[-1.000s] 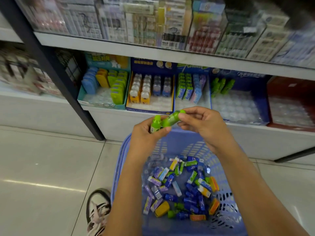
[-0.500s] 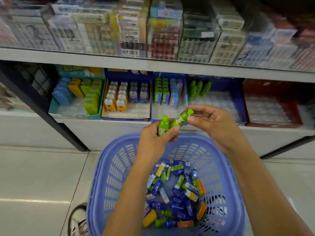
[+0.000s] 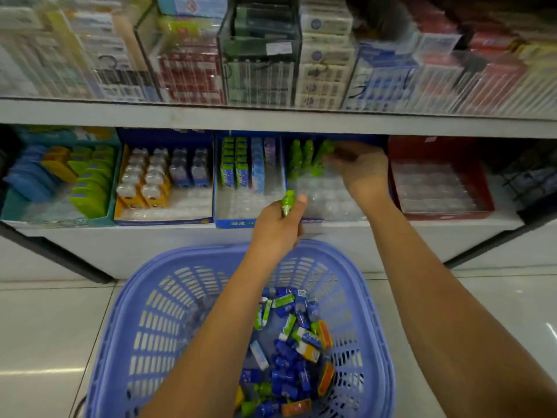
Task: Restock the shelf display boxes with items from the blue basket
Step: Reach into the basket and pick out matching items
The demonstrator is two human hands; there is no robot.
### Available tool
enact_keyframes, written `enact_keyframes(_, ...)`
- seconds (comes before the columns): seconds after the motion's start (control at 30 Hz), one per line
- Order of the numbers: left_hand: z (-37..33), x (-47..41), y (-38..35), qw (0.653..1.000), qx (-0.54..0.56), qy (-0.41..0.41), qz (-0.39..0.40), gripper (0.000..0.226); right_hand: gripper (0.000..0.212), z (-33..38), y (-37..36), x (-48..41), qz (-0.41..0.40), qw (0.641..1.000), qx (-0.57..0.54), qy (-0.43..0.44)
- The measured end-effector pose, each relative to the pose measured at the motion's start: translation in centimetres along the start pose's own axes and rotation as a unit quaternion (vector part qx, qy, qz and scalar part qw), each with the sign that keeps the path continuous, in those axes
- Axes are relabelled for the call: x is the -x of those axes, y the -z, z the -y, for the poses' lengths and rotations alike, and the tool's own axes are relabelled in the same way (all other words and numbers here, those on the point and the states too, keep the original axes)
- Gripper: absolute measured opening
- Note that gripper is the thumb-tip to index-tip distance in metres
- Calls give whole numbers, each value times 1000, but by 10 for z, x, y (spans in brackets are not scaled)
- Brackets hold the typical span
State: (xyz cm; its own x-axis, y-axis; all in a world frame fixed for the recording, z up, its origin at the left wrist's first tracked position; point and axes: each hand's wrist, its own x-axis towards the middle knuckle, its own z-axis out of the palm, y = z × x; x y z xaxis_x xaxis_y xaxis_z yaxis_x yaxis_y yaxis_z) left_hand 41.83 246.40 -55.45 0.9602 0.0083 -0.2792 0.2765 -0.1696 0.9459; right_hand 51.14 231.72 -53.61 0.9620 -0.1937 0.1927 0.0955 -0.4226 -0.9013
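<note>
The blue basket (image 3: 144, 327) sits on the floor below me with several small blue, green and orange packs in it. My left hand (image 3: 277, 227) grips one green bottle (image 3: 287, 202) just in front of the shelf edge. My right hand (image 3: 360, 168) reaches into the blue display box (image 3: 319, 203) with the clear tray, fingers at a green bottle (image 3: 324, 156) beside the other green bottles (image 3: 298, 159) at the back. That hand is blurred; whether it still holds the bottle I cannot tell.
Along the lower shelf stand a teal box (image 3: 99, 218), an orange-and-blue box (image 3: 162, 220), a blue box of green and blue packs (image 3: 235, 223) and a red box with a bare clear tray (image 3: 443, 214). The upper shelf (image 3: 271, 119) overhangs closely.
My right hand took one green bottle away from my left hand and carried it up into the display box. The left hand rose toward the shelf with the other bottle.
</note>
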Motion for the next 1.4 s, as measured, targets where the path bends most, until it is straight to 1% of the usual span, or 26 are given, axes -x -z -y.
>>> enact_keyframes(0.07,1,-3,-1,999,20,43,3,45,25,-8,-11,-15,14,999,29,14)
enact_keyframes(0.13,2,-6,1,991,97,89,5,41,23,-16,-18,-23,39,998,47,28)
enact_keyframes(0.2,3,-10,3,975,186,121,16,41,24,-22,-22,-27,60,994,75,49)
enact_keyframes(0.3,5,-14,6,951,274,137,29,42,26,-23,-25,-34,93,993,66,37)
enact_keyframes(0.37,4,-15,6,938,320,129,36,39,29,-20,-27,-36,103,992,69,20)
enact_keyframes(0.4,3,-14,7,938,325,115,35,35,30,-19,-27,-37,102,991,81,17)
enact_keyframes(0.5,5,-8,9,964,259,37,43,18,34,-16,-25,-34,106,991,85,-9)
enact_keyframes(0.57,8,-3,9,969,240,-1,54,14,33,-11,-22,-29,122,985,122,-21)
enact_keyframes(0.63,9,0,8,971,234,-20,44,15,33,-5,-15,-20,88,985,146,-29)
enact_keyframes(0.67,9,1,8,974,223,-30,28,18,33,-1,-11,-13,67,990,113,-48)
enact_keyframes(0.7,10,1,7,978,205,-40,7,21,34,4,-5,-3,64,993,54,-78)
enact_keyframes(0.73,10,0,5,980,191,-51,-13,23,35,10,2,8,93,990,-3,-110)
enact_keyframes(0.77,9,-1,3,979,192,-62,-24,23,34,14,9,19,149,978,-50,-138)
enact_keyframes(0.83,5,-1,-3,968,240,-71,0,21,30,20,17,39,260,948,-92,-159)
enact_keyframes(0.87,4,-2,-6,962,263,-74,16,21,27,22,19,46,282,943,-100,-148)
enact_keyframes(0.9,3,-3,-8,959,273,-76,28,22,24,23,20,50,279,946,-103,-131)
enact_keyframes(1.0,-1,-7,-10,956,278,-75,57,22,8,23,23,50,233,961,-105,-103)
enact_keyframes(1.07,-4,-9,-12,956,279,-65,61,22,7,21,23,44,206,968,-106,-95)
enact_keyframes(1.1,-5,-10,-13,964,251,-65,51,22,7,18,23,40,185,972,-111,-93)
enact_keyframes(1.13,-5,-12,-14,979,186,-74,32,25,7,15,22,34,156,977,-113,-90)
enact_keyframes(1.17,-4,-13,-15,991,88,-95,15,29,6,11,21,26,122,983,-108,-85)
enact_keyframes(1.2,-1,-14,-15,992,-26,-122,10,35,8,5,19,18,86,990,-86,-76)
enact_keyframes(1.23,1,-14,-16,979,-140,-147,17,40,12,0,17,8,56,995,-48,-61)
enact_keyframes(1.3,7,-12,-20,927,-326,-178,50,48,18,-9,11,-9,34,998,35,-32)
enact_keyframes(1.33,10,-10,-23,900,-388,-186,66,51,19,-13,7,-16,37,997,67,-25)
enact_keyframes(1.4,16,-9,-26,865,-455,-192,86,56,22,-20,0,-27,48,994,94,-29)
